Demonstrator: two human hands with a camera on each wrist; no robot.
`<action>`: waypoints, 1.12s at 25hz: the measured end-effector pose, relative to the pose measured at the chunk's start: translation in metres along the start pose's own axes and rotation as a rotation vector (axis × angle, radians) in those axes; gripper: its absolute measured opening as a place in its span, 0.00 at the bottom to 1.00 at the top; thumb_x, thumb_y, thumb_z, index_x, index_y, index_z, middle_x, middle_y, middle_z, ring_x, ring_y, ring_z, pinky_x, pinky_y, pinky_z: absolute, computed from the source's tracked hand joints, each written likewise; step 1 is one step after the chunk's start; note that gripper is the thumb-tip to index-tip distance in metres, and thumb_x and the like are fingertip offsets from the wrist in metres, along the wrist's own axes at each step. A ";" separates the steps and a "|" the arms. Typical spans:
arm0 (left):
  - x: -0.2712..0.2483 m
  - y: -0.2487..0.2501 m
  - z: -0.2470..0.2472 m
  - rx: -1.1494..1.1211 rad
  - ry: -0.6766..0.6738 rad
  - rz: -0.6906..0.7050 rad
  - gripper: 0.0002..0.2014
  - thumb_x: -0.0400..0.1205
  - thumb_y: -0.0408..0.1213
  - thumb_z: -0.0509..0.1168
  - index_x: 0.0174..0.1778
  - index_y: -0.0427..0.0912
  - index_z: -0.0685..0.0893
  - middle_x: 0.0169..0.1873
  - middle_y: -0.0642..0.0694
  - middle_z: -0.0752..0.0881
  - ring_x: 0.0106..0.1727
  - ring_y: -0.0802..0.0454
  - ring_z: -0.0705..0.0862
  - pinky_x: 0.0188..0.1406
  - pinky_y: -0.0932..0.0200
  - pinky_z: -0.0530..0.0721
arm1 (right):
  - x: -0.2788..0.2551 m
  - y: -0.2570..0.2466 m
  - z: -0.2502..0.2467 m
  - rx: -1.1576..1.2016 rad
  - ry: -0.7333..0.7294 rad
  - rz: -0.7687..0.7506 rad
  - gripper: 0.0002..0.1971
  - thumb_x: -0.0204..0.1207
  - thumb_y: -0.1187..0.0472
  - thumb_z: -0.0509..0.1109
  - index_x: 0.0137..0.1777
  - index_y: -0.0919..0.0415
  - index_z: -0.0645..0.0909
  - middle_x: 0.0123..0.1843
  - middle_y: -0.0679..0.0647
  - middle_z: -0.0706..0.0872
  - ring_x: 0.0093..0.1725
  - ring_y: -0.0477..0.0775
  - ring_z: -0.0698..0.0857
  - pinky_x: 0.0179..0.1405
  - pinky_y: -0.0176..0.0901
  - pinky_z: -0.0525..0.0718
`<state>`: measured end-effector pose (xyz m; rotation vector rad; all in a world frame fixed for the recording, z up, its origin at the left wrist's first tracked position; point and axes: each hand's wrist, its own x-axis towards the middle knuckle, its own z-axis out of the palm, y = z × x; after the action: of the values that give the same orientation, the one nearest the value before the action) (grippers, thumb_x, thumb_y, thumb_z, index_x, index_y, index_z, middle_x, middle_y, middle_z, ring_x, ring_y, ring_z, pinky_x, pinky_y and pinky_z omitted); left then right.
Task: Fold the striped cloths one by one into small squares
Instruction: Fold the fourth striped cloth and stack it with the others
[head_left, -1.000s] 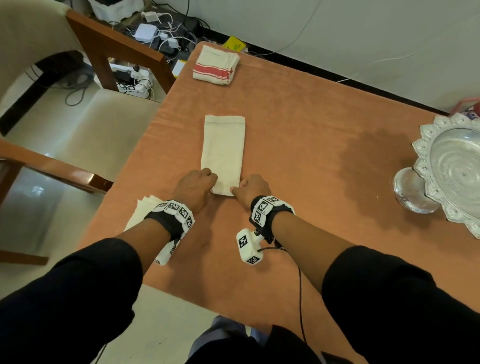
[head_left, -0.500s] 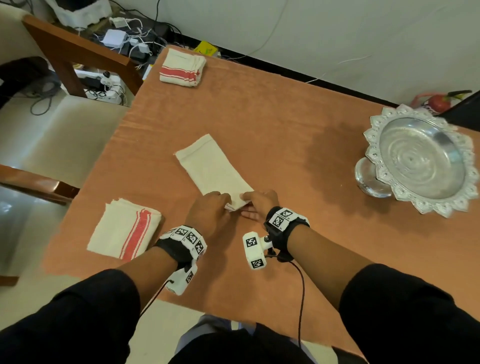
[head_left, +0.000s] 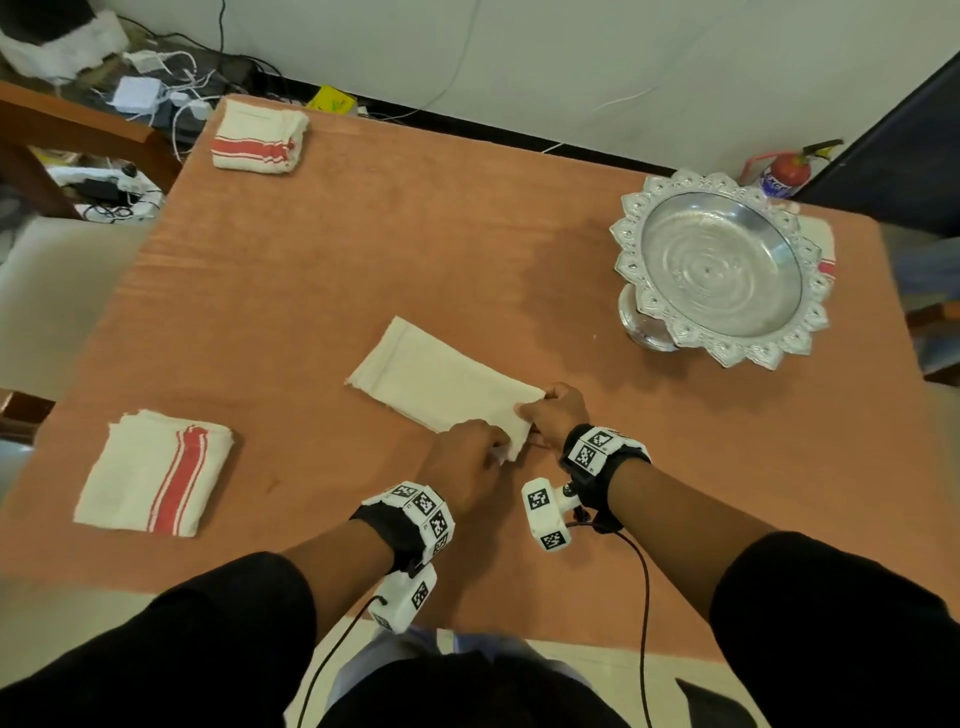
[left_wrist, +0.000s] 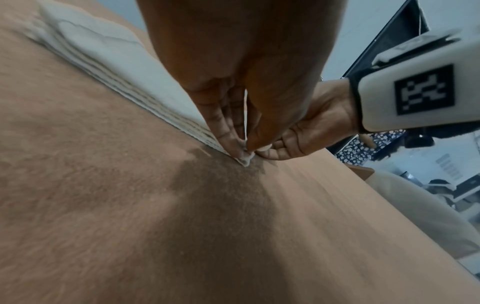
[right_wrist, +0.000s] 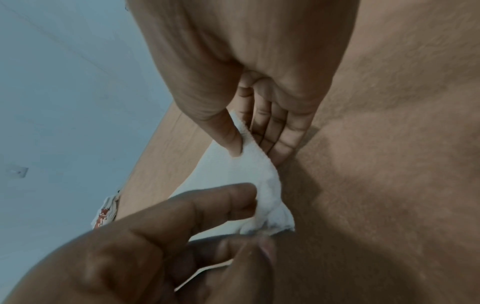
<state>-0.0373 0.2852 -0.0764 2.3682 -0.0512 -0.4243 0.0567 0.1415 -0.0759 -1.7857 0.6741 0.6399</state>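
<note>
Cloth (head_left: 441, 382), folded into a long strip, is laid aslant at the table's (head_left: 363, 249) near middle. Its near end is pinched at one corner by the left hand (head_left: 467, 457) and at the other by the right hand (head_left: 553, 413). The halving step is judged in hand: both corners are to be lifted together and carried to the far end, edges matched. Two folded striped cloths (head_left: 156, 470) lie well apart at left.
</note>
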 end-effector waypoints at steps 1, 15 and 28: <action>0.000 0.001 0.000 -0.013 0.001 0.027 0.13 0.78 0.38 0.64 0.54 0.44 0.90 0.50 0.46 0.90 0.51 0.44 0.88 0.52 0.48 0.86 | -0.001 0.001 -0.009 0.034 -0.008 0.008 0.18 0.67 0.70 0.81 0.51 0.59 0.78 0.55 0.64 0.90 0.52 0.65 0.92 0.48 0.68 0.92; 0.013 -0.090 -0.110 0.012 0.398 -0.603 0.21 0.76 0.47 0.79 0.57 0.40 0.83 0.52 0.41 0.86 0.52 0.37 0.86 0.49 0.49 0.83 | -0.029 0.007 -0.026 -0.060 -0.172 0.036 0.22 0.72 0.74 0.79 0.52 0.56 0.69 0.48 0.67 0.89 0.34 0.62 0.89 0.40 0.61 0.93; 0.030 -0.096 -0.128 -0.063 0.487 -0.598 0.12 0.72 0.42 0.83 0.46 0.43 0.90 0.45 0.42 0.92 0.45 0.42 0.87 0.46 0.53 0.85 | -0.044 0.022 -0.010 -0.188 -0.244 -0.038 0.24 0.73 0.73 0.79 0.53 0.55 0.66 0.44 0.68 0.89 0.32 0.64 0.92 0.39 0.67 0.93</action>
<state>0.0234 0.4354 -0.0613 2.3270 0.8945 -0.1051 0.0116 0.1322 -0.0568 -1.8479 0.4249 0.9022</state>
